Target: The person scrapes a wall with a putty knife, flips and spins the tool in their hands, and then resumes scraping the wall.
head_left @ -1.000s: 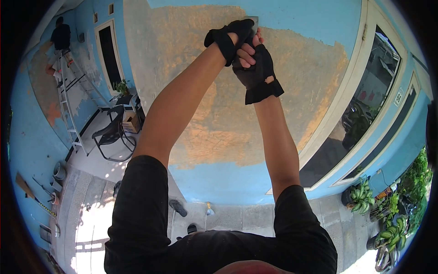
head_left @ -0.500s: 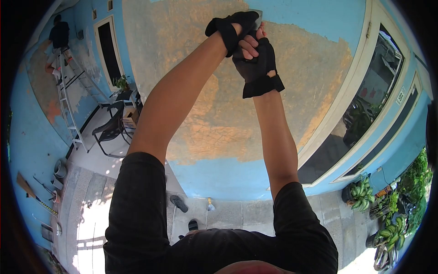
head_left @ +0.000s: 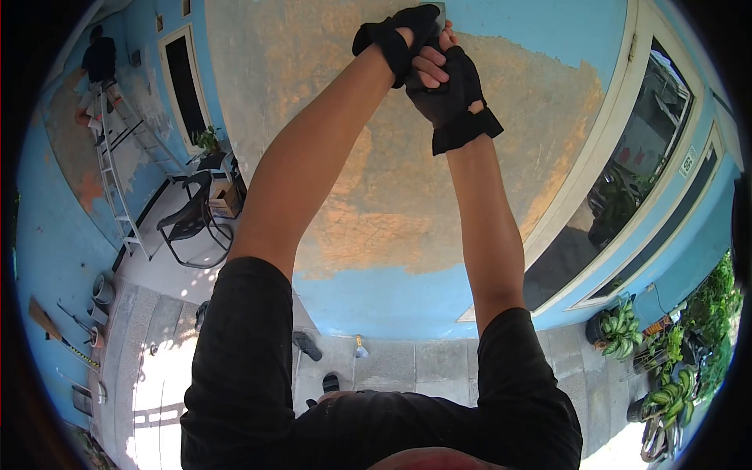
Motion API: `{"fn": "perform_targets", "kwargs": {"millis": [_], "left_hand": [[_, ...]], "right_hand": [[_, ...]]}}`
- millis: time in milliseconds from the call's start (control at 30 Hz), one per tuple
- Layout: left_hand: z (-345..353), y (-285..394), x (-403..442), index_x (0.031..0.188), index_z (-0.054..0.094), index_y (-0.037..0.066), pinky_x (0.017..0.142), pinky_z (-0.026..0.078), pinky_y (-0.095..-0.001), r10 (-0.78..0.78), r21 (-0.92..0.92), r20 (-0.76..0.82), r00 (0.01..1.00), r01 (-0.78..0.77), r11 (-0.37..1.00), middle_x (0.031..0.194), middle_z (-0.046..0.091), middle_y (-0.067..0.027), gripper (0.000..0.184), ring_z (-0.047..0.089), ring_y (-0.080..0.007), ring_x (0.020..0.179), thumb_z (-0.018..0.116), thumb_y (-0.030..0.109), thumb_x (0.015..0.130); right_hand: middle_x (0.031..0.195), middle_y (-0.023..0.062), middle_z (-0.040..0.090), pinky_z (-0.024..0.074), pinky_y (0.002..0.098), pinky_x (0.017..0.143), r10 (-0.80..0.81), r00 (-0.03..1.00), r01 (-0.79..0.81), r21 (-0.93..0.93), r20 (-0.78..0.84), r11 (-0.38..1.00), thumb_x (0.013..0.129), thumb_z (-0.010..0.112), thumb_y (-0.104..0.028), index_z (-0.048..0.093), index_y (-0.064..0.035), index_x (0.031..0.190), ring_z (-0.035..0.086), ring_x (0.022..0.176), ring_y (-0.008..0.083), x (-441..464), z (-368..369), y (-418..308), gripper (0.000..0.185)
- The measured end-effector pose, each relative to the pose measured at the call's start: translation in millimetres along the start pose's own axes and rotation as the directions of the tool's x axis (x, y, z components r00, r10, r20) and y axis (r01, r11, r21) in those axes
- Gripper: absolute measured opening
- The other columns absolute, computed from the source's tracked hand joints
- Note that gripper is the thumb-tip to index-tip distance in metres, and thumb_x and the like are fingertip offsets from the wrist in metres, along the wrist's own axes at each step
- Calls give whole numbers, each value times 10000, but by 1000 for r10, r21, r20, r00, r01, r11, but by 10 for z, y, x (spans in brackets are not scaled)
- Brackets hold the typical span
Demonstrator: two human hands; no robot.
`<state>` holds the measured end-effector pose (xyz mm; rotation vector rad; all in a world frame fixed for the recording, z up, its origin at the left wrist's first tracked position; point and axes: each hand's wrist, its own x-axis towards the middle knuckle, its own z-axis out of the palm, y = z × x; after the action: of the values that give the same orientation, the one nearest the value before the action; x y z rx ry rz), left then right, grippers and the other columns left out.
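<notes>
Both arms reach up to the wall [head_left: 368, 172], where blue paint is gone over a wide grey and orange-brown patch. Near the top edge, the metal blade of a scraper [head_left: 441, 13] rests at the border of the remaining blue paint. My left hand [head_left: 407, 35], in a black fingerless glove, is closed at the scraper, its fingers mostly hidden. My right hand [head_left: 446, 84], gloved the same way, is wrapped round the handle just below, with bare fingertips showing. The handle itself is covered by the hands.
A person [head_left: 99, 59] is up on a ladder [head_left: 117, 172] at the far left. A black chair [head_left: 192, 215] and a cardboard box [head_left: 225, 201] stand nearby. Right are a window [head_left: 638, 149] and potted plants [head_left: 619, 329]. A sandal [head_left: 307, 345] lies on the paving.
Both hands and the scraper have moved slightly upward along the wall. My right forearm has swung a little to the right.
</notes>
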<state>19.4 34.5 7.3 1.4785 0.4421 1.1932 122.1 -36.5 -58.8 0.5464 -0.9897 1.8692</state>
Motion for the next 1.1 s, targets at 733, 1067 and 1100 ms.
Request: {"fn": "perform_targets", "kwargs": {"millis": [733,1067,1100], "left_hand": [[-89,-22,-84,926,590,10,627,546,-268,47,-50,-5,999,-47,998,776,631,-80,376,623,-181,723,462,359,980],[-74,157,-122,940,583,3,671,531,-258,22,-41,54,998,-20,999,767,625,-66,339,621,-174,754,519,334,967],[-74,159,-112,942,585,4,672,530,-255,27,-56,47,999,-24,998,771,625,-65,339,619,-172,755,527,337,965]], "right_hand": [[621,-39,437,323,223,398,-75,976,63,-63,-202,996,1036,400,-241,580,-279,999,373,437,78,33,210,186,187],[625,-37,441,351,242,402,-76,989,71,-44,-123,997,1032,411,-266,576,-288,962,395,442,89,110,147,269,180],[623,-35,442,352,242,403,-88,992,86,-28,-88,996,1032,410,-267,576,-291,969,395,442,89,144,118,266,179]]}}
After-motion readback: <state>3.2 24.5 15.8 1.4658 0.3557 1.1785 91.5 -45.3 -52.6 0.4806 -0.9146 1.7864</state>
